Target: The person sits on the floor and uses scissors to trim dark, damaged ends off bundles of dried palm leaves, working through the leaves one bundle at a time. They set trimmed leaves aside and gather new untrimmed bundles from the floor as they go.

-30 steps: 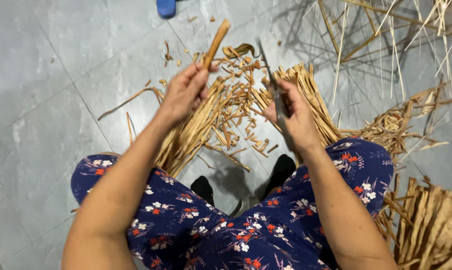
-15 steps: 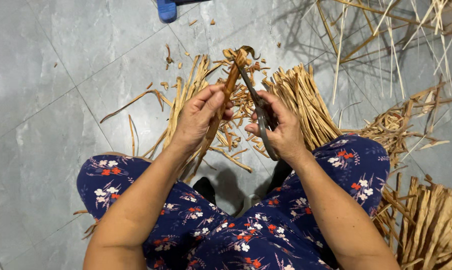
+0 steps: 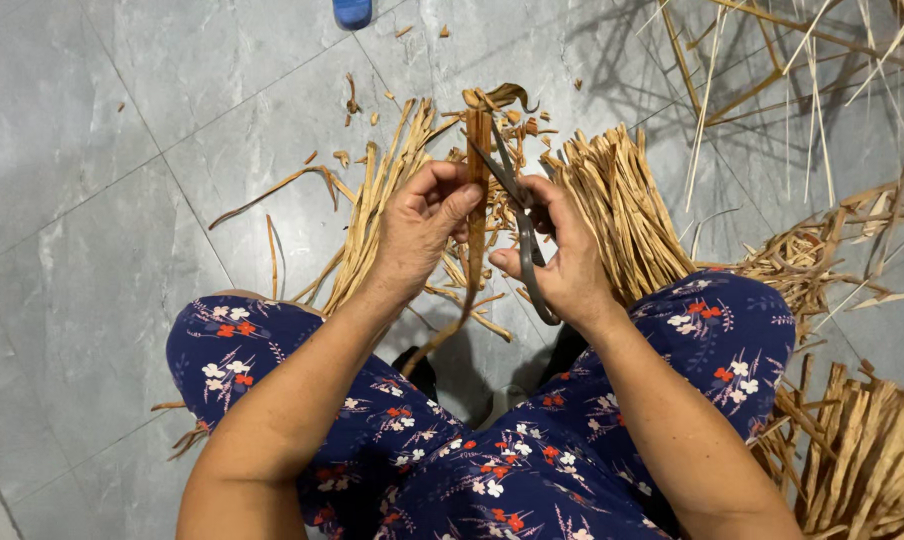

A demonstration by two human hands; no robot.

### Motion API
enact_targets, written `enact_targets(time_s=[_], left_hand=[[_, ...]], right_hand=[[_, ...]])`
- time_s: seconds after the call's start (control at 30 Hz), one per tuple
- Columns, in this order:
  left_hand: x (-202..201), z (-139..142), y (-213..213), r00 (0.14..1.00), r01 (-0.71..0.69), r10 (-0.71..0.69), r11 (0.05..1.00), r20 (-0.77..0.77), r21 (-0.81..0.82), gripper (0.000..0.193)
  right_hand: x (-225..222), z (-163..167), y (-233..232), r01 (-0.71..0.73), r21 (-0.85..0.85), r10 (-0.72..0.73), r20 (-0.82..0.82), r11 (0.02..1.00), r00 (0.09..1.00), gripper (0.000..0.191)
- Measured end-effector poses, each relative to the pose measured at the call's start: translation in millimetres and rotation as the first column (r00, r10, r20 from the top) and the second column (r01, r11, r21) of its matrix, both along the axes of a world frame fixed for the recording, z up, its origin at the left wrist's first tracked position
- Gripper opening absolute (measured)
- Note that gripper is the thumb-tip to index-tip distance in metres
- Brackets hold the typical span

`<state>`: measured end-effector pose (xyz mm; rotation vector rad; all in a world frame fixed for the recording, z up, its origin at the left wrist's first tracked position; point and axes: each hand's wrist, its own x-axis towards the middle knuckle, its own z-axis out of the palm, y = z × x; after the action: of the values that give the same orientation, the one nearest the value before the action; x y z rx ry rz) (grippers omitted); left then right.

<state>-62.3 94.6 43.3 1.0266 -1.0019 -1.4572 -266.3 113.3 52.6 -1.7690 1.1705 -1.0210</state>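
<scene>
The left hand point(image 3: 422, 230) is held up over the lap, palm turned in. Its fingers are curled tight around a long brown strip point(image 3: 477, 200). The strip stands almost straight up between the two hands, and its top end curls over. Its bottom end hangs down toward the knees.

The right hand point(image 3: 567, 265) is just beside the left one. Its fingers are closed on the handles of dark scissors point(image 3: 517, 215). The blades point up and left and touch the strip near its top.

Under the hands lie piles of cut strips point(image 3: 622, 200) and small bits on the grey tile floor point(image 3: 102, 150). More strips are heaped at the right edge point(image 3: 872, 450). Thin sticks point(image 3: 802, 90) cross at the top right.

A small blue thing point(image 3: 352, 12) sits at the top edge; it is cut off, so I cannot tell what it is.

The floor on the left is open, with only a few scraps.
</scene>
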Motion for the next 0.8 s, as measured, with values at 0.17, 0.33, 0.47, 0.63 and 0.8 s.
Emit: enact_targets(time_s=[0.17, 0.33, 0.47, 0.63, 0.8], left_hand=[[-7, -8, 3, 0.998, 0.045, -0.046, 0.999, -0.05, -0.014, 0.018], [-9, -12, 3, 0.998, 0.047, -0.048, 0.998, -0.048, -0.03, 0.016], [-11, -9, 3, 0.999, 0.029, -0.03, 0.999, -0.026, -0.045, 0.017], [-11, -4, 5, 0.999, 0.032, -0.033, 0.999, -0.012, -0.016, 0.02], [-8, -3, 5, 0.999, 0.048, -0.048, 0.998, 0.012, -0.03, 0.021]], right_hand=[[2, 10, 3, 0.01, -0.137, -0.025, -0.112, 0.99, 0.993, 0.079], [7, 16, 5, 0.029, -0.173, -0.053, -0.132, 0.984, 0.99, 0.078], [9, 17, 6, 0.06, -0.166, -0.089, -0.177, 0.984, 0.98, 0.078], [11, 17, 9, 0.114, -0.13, -0.138, -0.2, 0.985, 0.97, 0.081], [13, 15, 11, 0.097, -0.106, -0.111, -0.138, 0.99, 0.984, 0.077]])
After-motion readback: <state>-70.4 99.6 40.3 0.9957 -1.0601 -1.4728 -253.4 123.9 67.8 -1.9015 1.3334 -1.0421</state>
